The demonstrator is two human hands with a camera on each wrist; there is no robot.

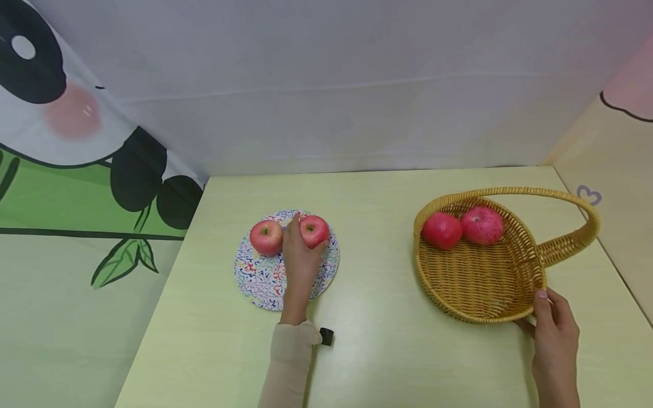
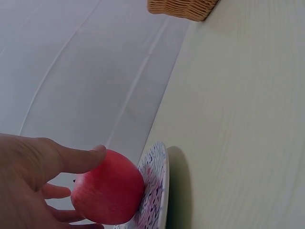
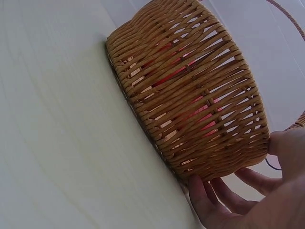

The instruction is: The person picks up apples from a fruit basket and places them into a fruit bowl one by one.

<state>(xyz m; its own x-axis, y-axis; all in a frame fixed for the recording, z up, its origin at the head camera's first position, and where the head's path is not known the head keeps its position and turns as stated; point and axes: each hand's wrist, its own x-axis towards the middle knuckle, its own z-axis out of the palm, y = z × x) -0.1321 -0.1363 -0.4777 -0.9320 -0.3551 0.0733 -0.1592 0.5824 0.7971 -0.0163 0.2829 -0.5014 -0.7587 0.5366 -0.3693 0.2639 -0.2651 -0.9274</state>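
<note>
On the round patterned plate (image 1: 257,283) are two red apples. My left hand (image 1: 302,258) reaches over the plate and grips the right-hand apple (image 1: 314,230). In the left wrist view its thumb lies over the top of that apple (image 2: 112,191), with fingers on the far side. Just left of the hand sits the other apple (image 1: 266,237). At the right, my right hand (image 1: 556,334) holds the near right side of a wicker basket (image 1: 479,283), thumb at the rim and fingers against the outer wall. Inside it lie a red fruit (image 1: 441,230) and a pinkish-red, streaked fruit (image 1: 482,225).
Both the plate and the basket stand on a pale table (image 1: 377,340). The basket's arched handle (image 1: 571,243) leans out to the right. A light grey cloth (image 1: 357,113) hangs behind the table, and a printed cartoon backdrop (image 1: 61,187) covers the left side.
</note>
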